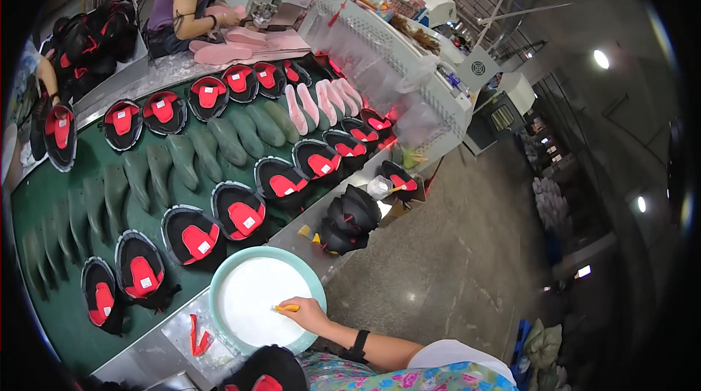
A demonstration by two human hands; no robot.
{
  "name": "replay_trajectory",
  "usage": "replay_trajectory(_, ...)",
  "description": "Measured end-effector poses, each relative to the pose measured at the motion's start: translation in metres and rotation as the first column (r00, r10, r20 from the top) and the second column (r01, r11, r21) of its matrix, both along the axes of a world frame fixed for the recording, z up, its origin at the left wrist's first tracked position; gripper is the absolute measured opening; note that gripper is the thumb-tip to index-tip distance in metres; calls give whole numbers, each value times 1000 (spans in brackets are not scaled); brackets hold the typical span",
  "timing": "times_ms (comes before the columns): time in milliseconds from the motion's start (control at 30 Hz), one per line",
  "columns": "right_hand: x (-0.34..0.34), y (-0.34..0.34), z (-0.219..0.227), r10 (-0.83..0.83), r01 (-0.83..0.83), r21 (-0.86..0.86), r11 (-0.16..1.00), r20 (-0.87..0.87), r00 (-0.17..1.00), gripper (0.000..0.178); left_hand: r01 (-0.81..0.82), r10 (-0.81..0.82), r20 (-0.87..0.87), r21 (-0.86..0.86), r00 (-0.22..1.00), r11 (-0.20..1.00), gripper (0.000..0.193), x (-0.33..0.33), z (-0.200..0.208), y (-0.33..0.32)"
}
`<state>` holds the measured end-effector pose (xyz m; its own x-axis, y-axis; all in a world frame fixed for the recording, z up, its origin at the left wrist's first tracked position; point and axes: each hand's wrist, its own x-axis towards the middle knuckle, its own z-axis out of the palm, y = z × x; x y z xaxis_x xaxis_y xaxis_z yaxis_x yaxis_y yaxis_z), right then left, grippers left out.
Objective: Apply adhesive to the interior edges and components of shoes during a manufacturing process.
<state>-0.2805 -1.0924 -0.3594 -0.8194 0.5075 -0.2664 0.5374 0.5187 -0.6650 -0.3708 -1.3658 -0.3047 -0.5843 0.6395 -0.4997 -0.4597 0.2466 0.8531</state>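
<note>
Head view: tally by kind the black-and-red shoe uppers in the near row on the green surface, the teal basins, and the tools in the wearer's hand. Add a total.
Near-row shoe uppers: 9 that I can make out, crowded at the far end
Teal basin: 1
Yellow tool in the right hand: 1
Total: 11

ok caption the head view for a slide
Right hand holding a yellow tool at a white-filled teal basin, beside a green surface bearing black and red shoe uppers.
</note>
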Motion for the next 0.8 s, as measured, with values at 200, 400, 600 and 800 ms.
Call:
replay_trajectory(200,-10,-6,5,9,-9,-4,1000,-22,1000,20,-52,52,21,-30,998,998,44,-5,-4,-9)
replay_trajectory(400,-13,-6,13,26,-25,69,997,-10,1000,21,-136,137,21,-46,990,990,43,0,-4,-19)
replay_trajectory(600,-6,-3,9,-107,107,-23,994,9,994,27,-366,362,107,25,926,930,42,50,2,-70)
replay_trajectory(800,1,-10,15,-57,57,-8,998,-187,981,19,-599,544,317,104,777,794,37,95,0,-105)
